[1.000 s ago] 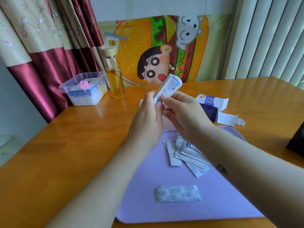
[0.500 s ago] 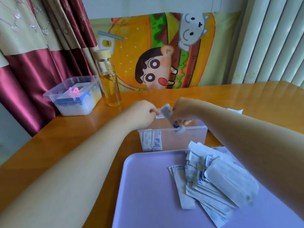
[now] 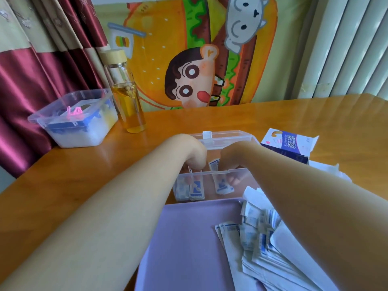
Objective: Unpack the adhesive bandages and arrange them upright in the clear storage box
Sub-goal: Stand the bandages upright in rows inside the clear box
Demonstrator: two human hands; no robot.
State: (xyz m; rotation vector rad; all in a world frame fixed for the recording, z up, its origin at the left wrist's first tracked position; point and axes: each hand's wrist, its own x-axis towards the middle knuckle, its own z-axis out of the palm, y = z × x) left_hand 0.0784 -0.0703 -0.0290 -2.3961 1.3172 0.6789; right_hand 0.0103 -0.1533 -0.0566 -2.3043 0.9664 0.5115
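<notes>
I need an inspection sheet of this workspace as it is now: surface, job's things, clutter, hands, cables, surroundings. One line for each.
Surface: wooden table with a purple mat at the near edge.
Job's things: clear storage box, lid open, beyond the mat; a few upright bandages at its left end; tilted bandage mid-box; loose bandages piled on the mat's right; opened carton right of the box.
Clutter: glass bottle with amber liquid; lidded plastic tub, far left.
Hands: left hand reaches to the upright bandages, grip unclear; right hand holds the tilted bandage.
Cables: nothing seen.
Surroundings: cartoon cloth, curtain, blinds.
</notes>
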